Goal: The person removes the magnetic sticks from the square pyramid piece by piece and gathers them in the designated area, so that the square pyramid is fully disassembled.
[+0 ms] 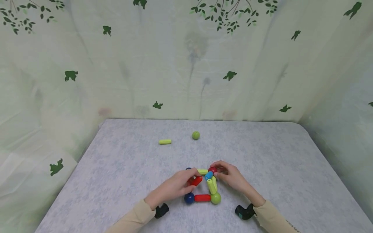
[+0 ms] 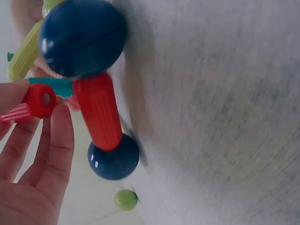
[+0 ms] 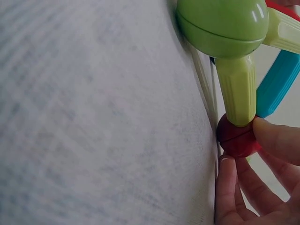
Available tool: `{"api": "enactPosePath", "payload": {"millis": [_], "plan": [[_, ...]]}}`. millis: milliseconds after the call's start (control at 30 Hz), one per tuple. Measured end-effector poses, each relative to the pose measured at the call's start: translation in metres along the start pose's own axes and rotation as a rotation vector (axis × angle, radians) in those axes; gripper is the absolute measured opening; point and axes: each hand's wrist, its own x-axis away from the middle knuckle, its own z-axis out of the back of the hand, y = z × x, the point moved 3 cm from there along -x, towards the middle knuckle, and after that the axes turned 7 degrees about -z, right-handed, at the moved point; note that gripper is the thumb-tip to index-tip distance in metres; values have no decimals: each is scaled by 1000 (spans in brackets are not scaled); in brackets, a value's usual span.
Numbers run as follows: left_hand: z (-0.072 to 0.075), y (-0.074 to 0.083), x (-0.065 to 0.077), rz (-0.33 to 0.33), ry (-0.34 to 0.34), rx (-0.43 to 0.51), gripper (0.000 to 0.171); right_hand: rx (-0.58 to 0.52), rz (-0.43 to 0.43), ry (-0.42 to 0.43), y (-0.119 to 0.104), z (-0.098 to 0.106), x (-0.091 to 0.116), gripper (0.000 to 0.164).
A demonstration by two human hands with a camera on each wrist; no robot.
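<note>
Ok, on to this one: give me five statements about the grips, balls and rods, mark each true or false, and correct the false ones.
1. The left grip pinches a red rod. True.
2. The right grip holds a blue ball. False: it holds the red ball.
3. In the head view, the loose rod lies left of the far green ball. True.
4. The near red rod joins two green balls. False: it runs between a blue ball and the near green ball.
5. The far green ball touches the loose rod. False: they lie apart on the table.
</note>
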Motion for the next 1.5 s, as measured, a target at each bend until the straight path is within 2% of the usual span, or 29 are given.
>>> {"api": "enactPosePath", "payload": {"millis": [100, 167, 300, 500, 700, 933, 1200, 1500], "plan": [[5, -5, 1, 2, 44, 59, 35, 0, -9, -4, 0, -1, -1, 24], [10, -10, 3, -18, 88, 63, 37, 0, -16, -2, 0, -1, -1, 24], [21, -22, 7, -33, 173, 5, 37, -1, -23, -2, 0, -1, -1, 24], [35, -40, 14, 26, 299, -62, 35, 5, -9, -6, -1, -1, 0, 25], [49, -56, 19, 67, 395, -116, 31, 10, 8, -9, -1, -1, 1, 24], [66, -78, 25, 141, 503, -80, 24, 12, 7, -9, -1, -1, 1, 25], [80, -100, 27, 234, 560, -77, 21, 14, -1, -2, -1, -1, 1, 25], [88, -115, 22, 247, 587, -96, 18, 9, 1, 1, 0, -1, 1, 26]]}}
